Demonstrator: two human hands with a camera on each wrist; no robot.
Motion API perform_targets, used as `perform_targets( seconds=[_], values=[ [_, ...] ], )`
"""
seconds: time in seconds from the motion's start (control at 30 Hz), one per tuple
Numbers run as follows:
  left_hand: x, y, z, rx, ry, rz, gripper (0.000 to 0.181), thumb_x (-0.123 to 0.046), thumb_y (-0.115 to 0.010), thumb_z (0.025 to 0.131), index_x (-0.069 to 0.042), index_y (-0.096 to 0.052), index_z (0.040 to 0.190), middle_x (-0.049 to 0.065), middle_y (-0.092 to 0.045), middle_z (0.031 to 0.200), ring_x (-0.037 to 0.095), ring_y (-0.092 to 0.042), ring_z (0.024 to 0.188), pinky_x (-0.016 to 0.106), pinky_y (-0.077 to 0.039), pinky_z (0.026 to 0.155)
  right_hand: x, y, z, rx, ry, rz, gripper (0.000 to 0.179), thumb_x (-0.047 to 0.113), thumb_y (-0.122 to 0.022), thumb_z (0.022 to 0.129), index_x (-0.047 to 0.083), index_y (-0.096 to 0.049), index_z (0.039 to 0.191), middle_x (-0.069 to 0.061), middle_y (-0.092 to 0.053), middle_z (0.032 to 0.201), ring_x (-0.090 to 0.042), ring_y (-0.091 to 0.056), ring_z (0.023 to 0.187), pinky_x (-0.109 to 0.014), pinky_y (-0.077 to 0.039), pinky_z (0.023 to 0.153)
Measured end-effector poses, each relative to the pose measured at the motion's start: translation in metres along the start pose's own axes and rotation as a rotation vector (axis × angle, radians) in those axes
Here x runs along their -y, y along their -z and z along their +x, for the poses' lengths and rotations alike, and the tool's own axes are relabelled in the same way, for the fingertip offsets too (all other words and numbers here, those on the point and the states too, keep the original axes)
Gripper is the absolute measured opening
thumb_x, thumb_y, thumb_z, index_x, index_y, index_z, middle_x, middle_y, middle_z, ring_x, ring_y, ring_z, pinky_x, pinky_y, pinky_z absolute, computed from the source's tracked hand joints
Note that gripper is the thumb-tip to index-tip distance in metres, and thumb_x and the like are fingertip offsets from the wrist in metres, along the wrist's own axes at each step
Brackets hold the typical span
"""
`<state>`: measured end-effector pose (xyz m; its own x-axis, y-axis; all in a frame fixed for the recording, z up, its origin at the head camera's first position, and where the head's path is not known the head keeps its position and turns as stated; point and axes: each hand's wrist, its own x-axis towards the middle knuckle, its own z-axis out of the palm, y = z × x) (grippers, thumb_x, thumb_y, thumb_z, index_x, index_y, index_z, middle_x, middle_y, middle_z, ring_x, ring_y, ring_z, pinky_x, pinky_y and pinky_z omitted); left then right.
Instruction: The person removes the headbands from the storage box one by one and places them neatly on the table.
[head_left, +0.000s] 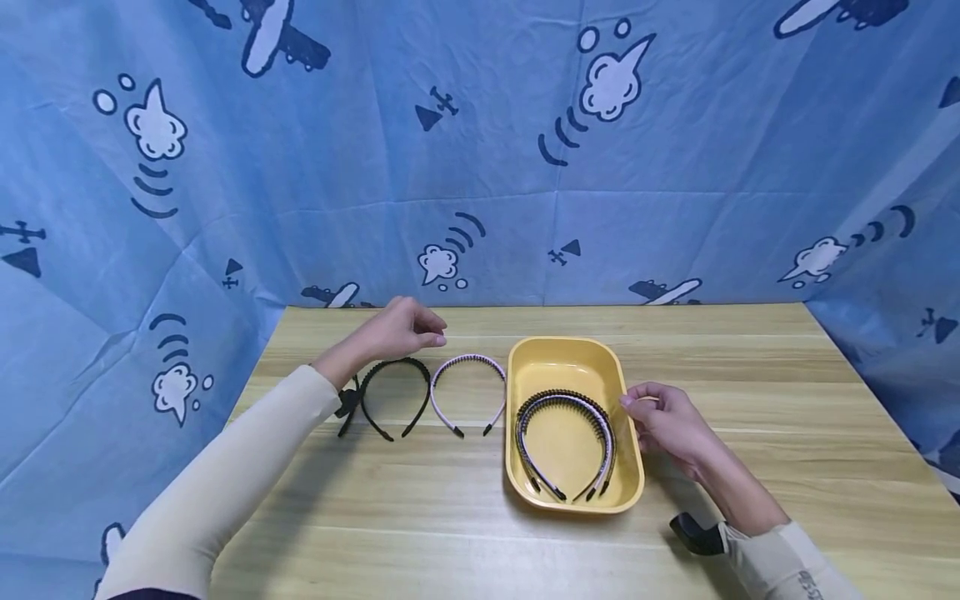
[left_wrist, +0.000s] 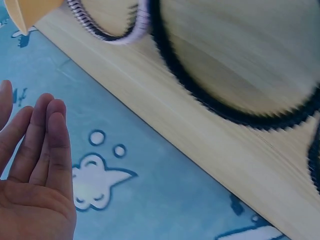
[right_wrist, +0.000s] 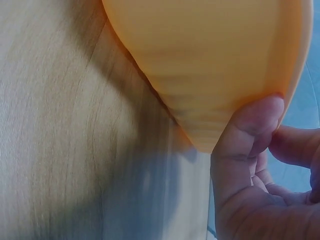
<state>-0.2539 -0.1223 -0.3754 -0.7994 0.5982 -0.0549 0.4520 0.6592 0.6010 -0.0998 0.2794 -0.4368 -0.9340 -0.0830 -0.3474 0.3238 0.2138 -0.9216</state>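
My left hand [head_left: 405, 327] is raised over the back of the table, behind a black headband [head_left: 407, 361] and a lilac headband [head_left: 468, 357]. Nothing is in it; in the left wrist view its fingers [left_wrist: 41, 135] are held nearly straight and close together. On the right, my right hand [head_left: 667, 421] pinches the side rim of a yellow plastic tray [head_left: 566, 367] between thumb and fingers. Inside the tray several dark and pale headbands [head_left: 564, 396] lie nested together. The lilac headband lies just left of the tray, its ends toward me.
Another black headband with a bow [head_left: 347, 402] lies at the far left, partly overlapped by my left forearm. A blue patterned cloth [head_left: 480, 167] hangs behind the wooden table [head_left: 420, 517] and along its sides. A black strap end [head_left: 697, 533] sticks out near my right wrist.
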Motion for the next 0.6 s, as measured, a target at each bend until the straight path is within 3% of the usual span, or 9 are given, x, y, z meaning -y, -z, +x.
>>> perform_targets(
  seconds=[0.6],
  values=[
    [-0.041,-0.027,0.029,0.028,-0.103,0.000,0.028,-0.017,-0.076,0.097,-0.001,-0.078,0.120,0.011,-0.081,0.112,0.021,-0.077,0.103,0.035,-0.063,0.093,0.000,0.000,0.000,-0.007,-0.013,0.005,0.032,0.016,-0.053,0.110,-0.010,-0.047,0.129,0.004,-0.066,0.083,-0.008,-0.063,0.071,-0.025,-0.056,0.059]
  ],
)
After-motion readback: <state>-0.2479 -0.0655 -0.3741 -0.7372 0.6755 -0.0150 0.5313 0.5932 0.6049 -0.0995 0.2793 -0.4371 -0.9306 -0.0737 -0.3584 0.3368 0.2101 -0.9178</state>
